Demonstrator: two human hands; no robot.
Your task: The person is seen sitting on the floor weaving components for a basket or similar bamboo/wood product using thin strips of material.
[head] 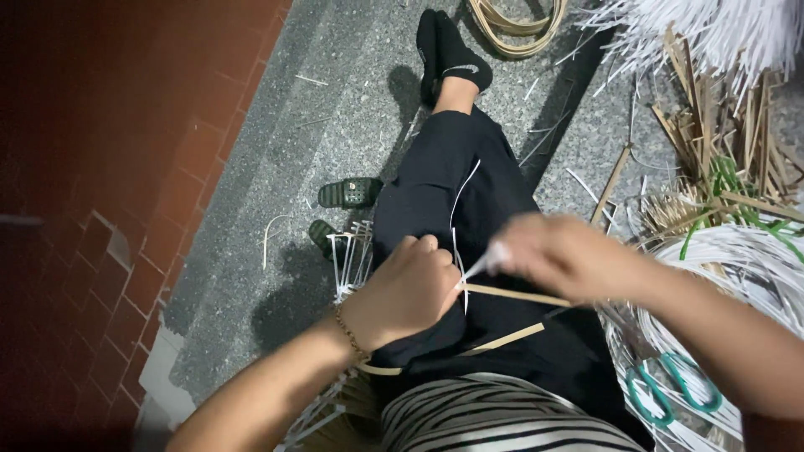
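over stone floor (pixel 276 151), white strip (pixel 471 269) between hands

Grey speckled stone floor (pixel 352 92), bordered at nine o'clock by red brick paving (pixel 109 209). On stone near centre: two dark green slippers (pixel 350 193), just beside a small white woven frame (pixel 352 259). Curved pale strip (pixel 272 234) lying apart toward nine o'clock. Coil of tan cane (pixel 515 25) at twelve o'clock. Heap of white strips (pixel 712 29) at one o'clock, tan splints (pixel 720 125) below it. White coil (pixel 737 259) at four o'clock, green-handled scissors (pixel 674 389) on top. Loose offcuts scattered about.
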